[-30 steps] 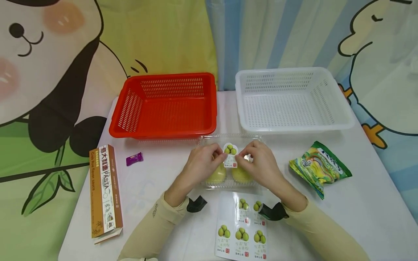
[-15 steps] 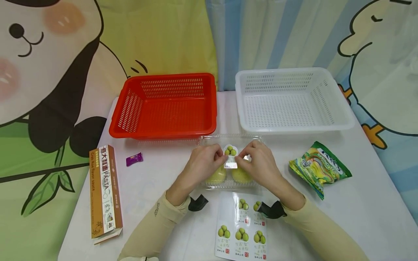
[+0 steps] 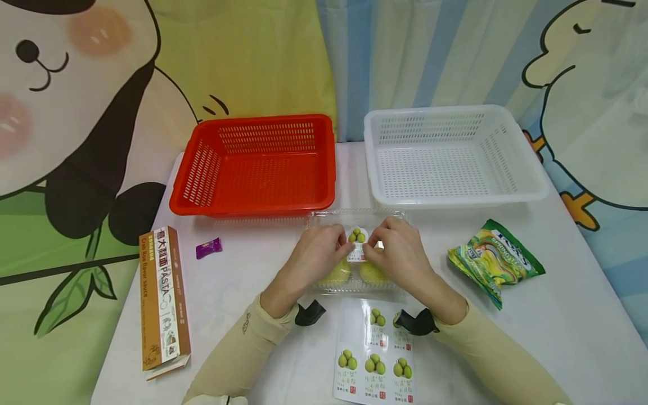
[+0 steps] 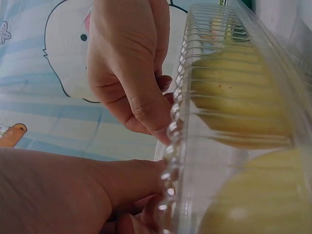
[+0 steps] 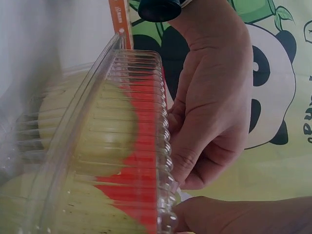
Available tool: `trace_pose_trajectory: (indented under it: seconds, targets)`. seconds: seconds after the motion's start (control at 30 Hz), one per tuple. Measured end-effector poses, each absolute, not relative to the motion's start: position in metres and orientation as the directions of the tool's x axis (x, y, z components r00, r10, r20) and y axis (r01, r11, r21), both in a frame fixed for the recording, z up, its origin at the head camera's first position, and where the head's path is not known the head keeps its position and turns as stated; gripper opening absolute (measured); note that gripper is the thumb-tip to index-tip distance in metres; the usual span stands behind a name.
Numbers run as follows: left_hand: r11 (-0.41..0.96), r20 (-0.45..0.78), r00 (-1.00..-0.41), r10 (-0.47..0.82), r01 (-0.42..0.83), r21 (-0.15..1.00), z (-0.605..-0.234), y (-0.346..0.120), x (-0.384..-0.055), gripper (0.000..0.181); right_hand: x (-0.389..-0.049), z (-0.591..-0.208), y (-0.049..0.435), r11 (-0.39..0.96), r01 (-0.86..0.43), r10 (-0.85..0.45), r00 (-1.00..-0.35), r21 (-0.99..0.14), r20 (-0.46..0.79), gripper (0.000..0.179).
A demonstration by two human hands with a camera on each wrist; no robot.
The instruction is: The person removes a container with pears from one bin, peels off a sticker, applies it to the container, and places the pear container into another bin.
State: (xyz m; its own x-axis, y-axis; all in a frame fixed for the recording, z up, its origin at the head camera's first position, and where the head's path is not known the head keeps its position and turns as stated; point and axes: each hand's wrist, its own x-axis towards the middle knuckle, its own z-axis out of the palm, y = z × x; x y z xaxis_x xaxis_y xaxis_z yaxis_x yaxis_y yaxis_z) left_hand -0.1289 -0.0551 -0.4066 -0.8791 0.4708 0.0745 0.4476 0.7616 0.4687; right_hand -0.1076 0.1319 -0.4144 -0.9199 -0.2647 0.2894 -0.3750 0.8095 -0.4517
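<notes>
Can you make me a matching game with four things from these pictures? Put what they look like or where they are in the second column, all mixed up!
Things:
1. Single sticker
2. Sticker sheet
3. Plastic container
4. Tiny packet

Clues:
A. See-through, with round yellow things inside
B. Shiny purple
C. Held between the left hand and the right hand
D. Lying flat, with rows of fruit pictures

Right pairs: 1-C, 2-D, 3-A, 4-B

White table [image 3: 243, 287] with baskets [image 3: 253, 210], clear container [image 3: 356, 284]
</notes>
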Motion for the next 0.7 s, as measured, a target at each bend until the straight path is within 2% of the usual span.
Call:
trace_pose_trajectory:
  seconds: [0.33,0.7]
  targets:
    - [0.776,0.034,-0.878,0.478,0.44,0.452,-0.4032,-0.0527,-0.1282,0.027,-0.1071,-0.4143,0.1327,0.825,-0.37,-0.261,-0.92,-0.426,0.292,0.022]
    - [0.799,0.13,-0.879,0.458,0.471,0.372,-0.4069,-0.0516,-0.1317,0.022,-0.1169,-0.4214,0.1339,0.845,-0.307,-0.192,-0.938,-0.438,0.287,0.03]
